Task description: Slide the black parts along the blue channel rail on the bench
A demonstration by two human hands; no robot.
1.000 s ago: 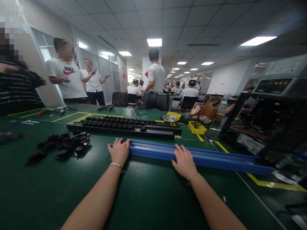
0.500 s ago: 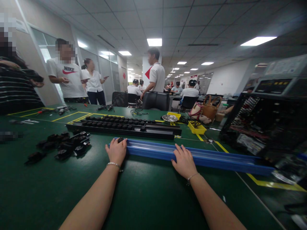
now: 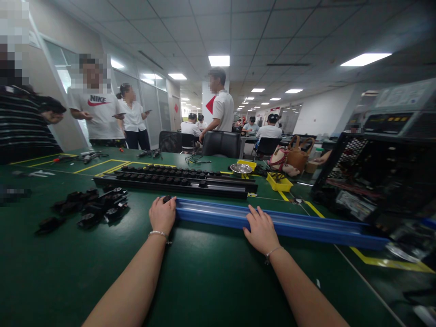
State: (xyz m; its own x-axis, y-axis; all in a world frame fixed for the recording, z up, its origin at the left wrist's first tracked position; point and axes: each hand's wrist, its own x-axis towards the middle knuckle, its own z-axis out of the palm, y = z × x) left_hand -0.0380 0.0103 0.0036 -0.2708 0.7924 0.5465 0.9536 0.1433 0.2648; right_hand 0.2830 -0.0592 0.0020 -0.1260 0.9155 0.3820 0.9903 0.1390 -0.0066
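Observation:
A long blue channel rail (image 3: 218, 217) lies lengthwise on the green table. At its left end my left hand (image 3: 162, 215) is closed around a small black part (image 3: 166, 199), whose top shows between the fingers. My right hand (image 3: 262, 229) grips the near wall of the rail around its middle, fingers over the edge and thumb outside. To the left lies a loose pile of black parts (image 3: 102, 204) with shiny bits. Beyond the blue rail, two dark rails (image 3: 221, 190) hold rows of similar black pieces.
A yellow tray (image 3: 279, 182) with dark items and a metal bowl (image 3: 241, 168) stand behind the rail. An open computer case (image 3: 371, 177) rises at the right. Yellow tape marks the green table (image 3: 204, 281). Several people stand or sit beyond it.
My left hand has slid left along the blue rail to its end, taking the small black part with it. My right hand has stayed in place.

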